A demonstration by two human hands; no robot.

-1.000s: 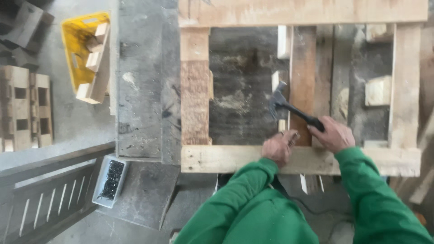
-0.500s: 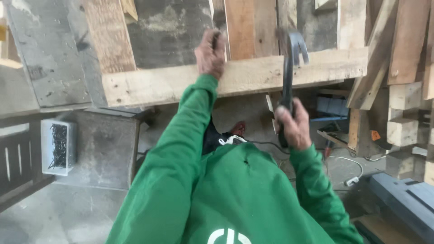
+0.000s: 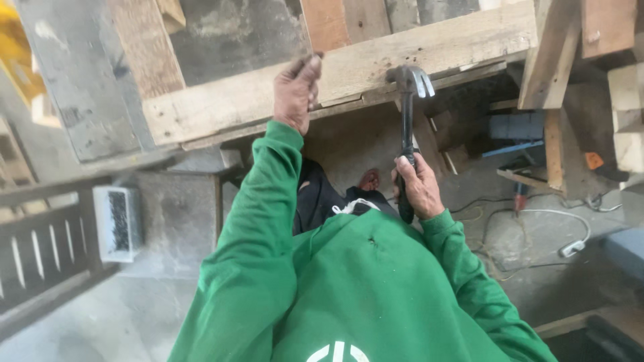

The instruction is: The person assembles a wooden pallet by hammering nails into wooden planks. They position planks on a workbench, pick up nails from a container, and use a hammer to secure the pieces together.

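My left hand (image 3: 295, 90) rests on the front plank (image 3: 221, 107) of a pale wooden pallet frame. Its fingertips are pinched on a small dark nail (image 3: 316, 56) standing on the plank. My right hand (image 3: 419, 184) grips the black handle of a claw hammer (image 3: 408, 114). The hammer is held upright, and its steel head is level with the plank's front edge, to the right of the nail. Green sleeves cover both of my arms.
A white box of dark nails (image 3: 117, 221) sits on the concrete at the left, beside a slatted grey pallet (image 3: 40, 248). Cables and a white plug (image 3: 570, 249) lie on the floor at the right. Wood blocks (image 3: 627, 121) and upright planks (image 3: 553, 134) crowd the right side.
The view swung toward my body. My right hand pulled the hammer back from over the frame and stood it upright. My left hand moved up onto the front plank with the nail.
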